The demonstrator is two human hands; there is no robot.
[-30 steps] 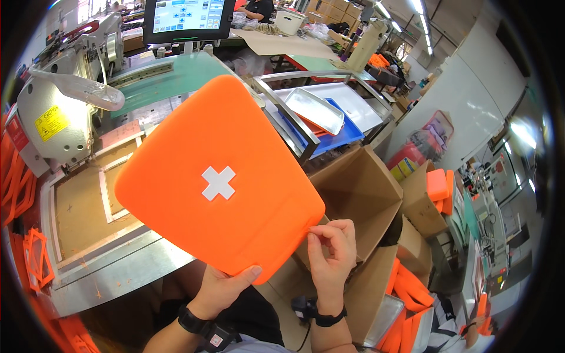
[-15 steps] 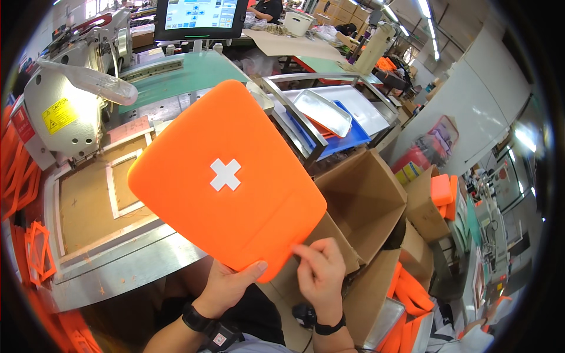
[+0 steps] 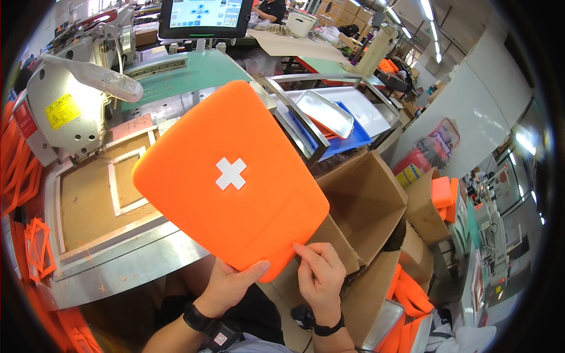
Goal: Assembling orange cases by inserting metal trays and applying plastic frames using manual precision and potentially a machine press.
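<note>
Orange case [image 3: 229, 176] with white cross is gripped at its lower edge, frame centre, by left hand [image 3: 226, 288] and right hand [image 3: 321, 276] fingers closed on it.

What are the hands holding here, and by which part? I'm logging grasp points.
The orange panel with a white cross, at its lower edge: left hand thumb on its front, right hand fingertips at the corner.

You're in a sewing factory: an industrial sewing machine [image 3: 59, 112] with a template bed [image 3: 100, 194], a control screen [image 3: 206, 15], metal trays [image 3: 323, 112], cardboard boxes [image 3: 368, 200], stacks of orange parts [image 3: 17, 170], other workstations behind.
</note>
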